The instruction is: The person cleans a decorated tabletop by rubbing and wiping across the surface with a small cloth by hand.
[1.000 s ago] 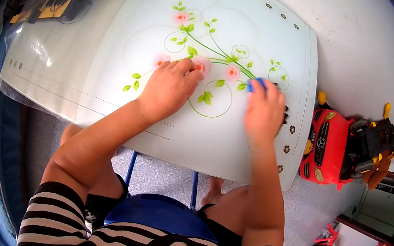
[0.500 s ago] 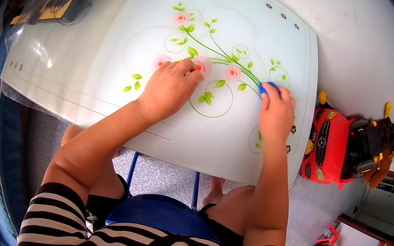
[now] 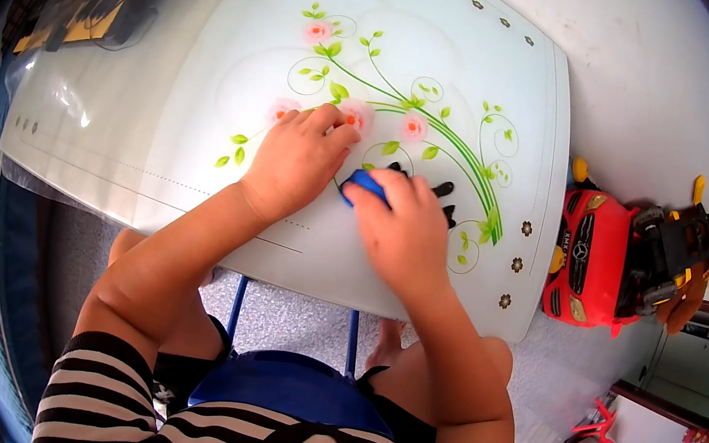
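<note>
My right hand [image 3: 402,232] is closed around a small blue object [image 3: 367,188] just above or on the printed glass tabletop. Black rounded prongs [image 3: 444,188] stick out past the fingers on the far side and to the right; whether they belong to the blue object I cannot tell. To the left of it, my left hand [image 3: 296,157] rests on the tabletop [image 3: 418,282], fingers curled under beside a printed pink rose [image 3: 355,119]. Whatever may be under those fingers is hidden. The two hands are close but apart.
Clear plastic sheeting covers a dark item [image 3: 107,1] at the table's back left. A red toy car [image 3: 584,259] stands beyond the right edge, with a black and yellow toy [image 3: 674,252] by it. A blue chair [image 3: 290,382] is beneath me.
My right hand has moved left and toward me with the blue object, from the stems' right side to beside my left hand. Black prongs now show. My left hand has barely moved.
</note>
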### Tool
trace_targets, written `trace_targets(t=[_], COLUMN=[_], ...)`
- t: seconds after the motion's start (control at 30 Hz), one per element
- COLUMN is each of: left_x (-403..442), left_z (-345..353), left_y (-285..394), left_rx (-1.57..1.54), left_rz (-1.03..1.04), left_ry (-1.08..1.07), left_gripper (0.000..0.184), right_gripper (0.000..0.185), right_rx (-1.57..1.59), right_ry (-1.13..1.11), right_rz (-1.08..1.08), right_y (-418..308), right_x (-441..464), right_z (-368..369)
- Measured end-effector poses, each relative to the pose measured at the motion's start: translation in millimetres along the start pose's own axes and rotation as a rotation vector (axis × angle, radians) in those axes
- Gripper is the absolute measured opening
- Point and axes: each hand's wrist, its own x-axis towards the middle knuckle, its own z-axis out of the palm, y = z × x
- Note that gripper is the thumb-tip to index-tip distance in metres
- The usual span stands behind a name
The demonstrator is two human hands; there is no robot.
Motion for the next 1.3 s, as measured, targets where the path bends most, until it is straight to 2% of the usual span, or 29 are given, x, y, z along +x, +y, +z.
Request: trace_targets(t=[0.13, 0.27, 0.4, 0.47, 0.63, 0.73, 0.83, 1.0, 1.07, 1.13, 1.17, 1.3], left_x=[0.5, 1.0, 1.0, 0.4, -0.3, -0.1, 0.7, 0.8, 0.7, 0.8, 0.7, -0.1], left_z=[-3.3, -4.9, -3.8, -1.4, 0.6, 0.8, -0.4, -0.9, -0.7, -0.6, -0.5, 2.2], left_y=[1.0, 1.5, 2.0, 1.7, 1.2, 1.7, 1.5, 0.9, 1.6, 2.6, 3.2, 2.7], left_rx=[0.009, 0.02, 0.031, 0.022, 0.006, 0.016, 0.029, 0.041, 0.043, 0.044, 0.056, 0.077], left_rz=[-0.006, -0.015, -0.014, -0.011, -0.001, -0.009, -0.007, 0.001, -0.004, -0.005, -0.004, -0.015], left_ry=[-0.014, -0.058, -0.058, -0.04, -0.011, -0.012, -0.015, -0.05, -0.047, -0.045, -0.042, -0.044], left_gripper=[0.024, 0.023, 0.023, 0.023, 0.024, 0.024, 0.023, 0.023, 0.023, 0.023, 0.023, 0.023], right_gripper=[0.024, 0.026, 0.027, 0.027, 0.022, 0.023, 0.024, 0.029, 0.031, 0.031, 0.029, 0.025], right_rx=[-0.147, -0.3, -0.355, -0.263, -0.04, 0.027, -0.126, -0.297, -0.311, -0.368, -0.304, -0.134], right_ry=[0.062, 0.026, 0.034, 0.056, 0.021, 0.015, 0.086, 0.063, 0.057, 0.071, 0.083, 0.057], right_rz=[0.254, 0.515, 0.386, 0.197, -0.026, 0.037, 0.178, 0.439, 0.409, 0.214, 0.131, 0.02], right_y=[55.6, 96.4, 80.3, 50.3, -9.8, -3.1, 35.1, 86.9, 84.1, 65.9, 53.0, 6.8], right_x=[-2.1, -5.8, -6.9, -1.4, -3.0, 1.2, -0.1, -5.4, -6.9, -2.3, 1.7, 0.3], right_z=[-12.0, -24.4, -13.5, -8.4, 3.2, -3.8, -6.2, -17.7, -16.0, -12.7, -13.6, 0.2])
